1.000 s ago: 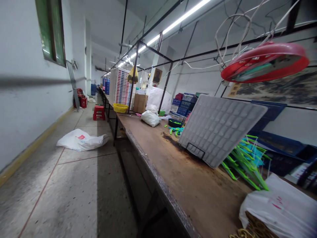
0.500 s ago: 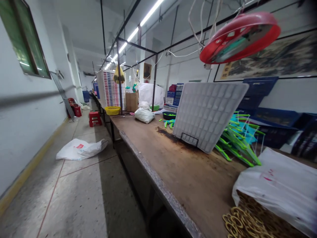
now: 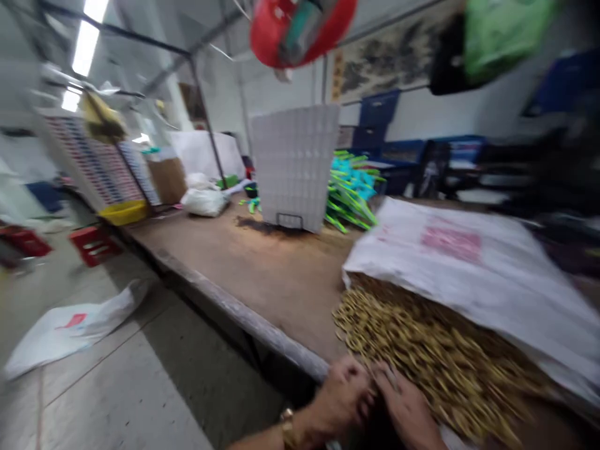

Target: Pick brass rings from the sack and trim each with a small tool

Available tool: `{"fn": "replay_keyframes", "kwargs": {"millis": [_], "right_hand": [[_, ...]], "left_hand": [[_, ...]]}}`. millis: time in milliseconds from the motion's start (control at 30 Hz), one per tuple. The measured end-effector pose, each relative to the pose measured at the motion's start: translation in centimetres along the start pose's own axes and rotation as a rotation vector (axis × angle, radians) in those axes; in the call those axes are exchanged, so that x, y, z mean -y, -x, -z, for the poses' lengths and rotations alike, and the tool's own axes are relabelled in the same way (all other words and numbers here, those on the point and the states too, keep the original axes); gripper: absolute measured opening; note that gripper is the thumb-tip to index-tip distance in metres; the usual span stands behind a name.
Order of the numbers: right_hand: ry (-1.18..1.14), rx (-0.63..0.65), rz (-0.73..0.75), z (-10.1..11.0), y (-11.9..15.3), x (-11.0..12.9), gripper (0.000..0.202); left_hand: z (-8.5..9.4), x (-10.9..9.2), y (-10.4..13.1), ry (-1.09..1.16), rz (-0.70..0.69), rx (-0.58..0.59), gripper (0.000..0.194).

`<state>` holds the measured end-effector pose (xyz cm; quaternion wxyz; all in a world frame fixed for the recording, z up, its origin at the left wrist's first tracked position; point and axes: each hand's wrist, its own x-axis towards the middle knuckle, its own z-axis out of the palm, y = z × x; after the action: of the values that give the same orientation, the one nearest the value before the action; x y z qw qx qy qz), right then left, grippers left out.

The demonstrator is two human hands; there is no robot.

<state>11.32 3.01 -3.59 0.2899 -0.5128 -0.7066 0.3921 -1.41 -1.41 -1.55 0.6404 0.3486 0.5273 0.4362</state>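
My left hand [image 3: 344, 394], with a gold-coloured band on the wrist, is curled closed at the near edge of the table. Right beside it, my right hand [image 3: 405, 403] has its fingers bent inward, and the fingertips of both meet. Whatever lies between them is blurred and too small to make out. Just beyond and to the right spreads a heap of yellowish-brown rings [image 3: 422, 350]. They spill from the mouth of a white woven sack [image 3: 497, 262] with a pink printed patch, lying on its side.
On the brown tabletop [image 3: 225, 250] a pale ribbed tray [image 3: 295, 162] leans upright in a black wire stand, beside green and blue plastic pieces [image 3: 349, 194]. A red lamp shade [image 3: 300, 37] hangs overhead. Another white sack [image 3: 75, 325] and a red stool [image 3: 96, 244] are on the floor.
The view has swung to the right, showing more of the ring heap and its sack. Both my hands have come into view at the bottom, held together by the table edge.
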Motion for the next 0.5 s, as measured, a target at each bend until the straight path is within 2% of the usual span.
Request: {"fn": "replay_keyframes", "kwargs": {"millis": [67,167,267,400,500], "right_hand": [[-0.075,-0.016,0.043,0.4,0.2,0.9,0.037],[-0.147,-0.061,0.058,0.8,0.3,2.6,0.034],[-0.172,-0.087,0.073,0.9,0.5,3.7,0.029],[-0.222,-0.076,0.036,0.9,0.9,3.7,0.025],[-0.142,-0.103,0.023,1.0,1.2,3.1,0.022]], "left_hand": [[-0.2,-0.7,0.4,0.001,-0.064,0.0,0.034],[0.1,-1.9,0.8,-0.025,-0.062,0.039,0.035],[0.4,-2.2,1.2,-0.002,-0.072,0.059,0.034],[0.5,-1.7,1.6,0.039,-0.078,0.053,0.032],[0.4,-1.4,1.6,0.063,-0.075,0.054,0.03]]}}
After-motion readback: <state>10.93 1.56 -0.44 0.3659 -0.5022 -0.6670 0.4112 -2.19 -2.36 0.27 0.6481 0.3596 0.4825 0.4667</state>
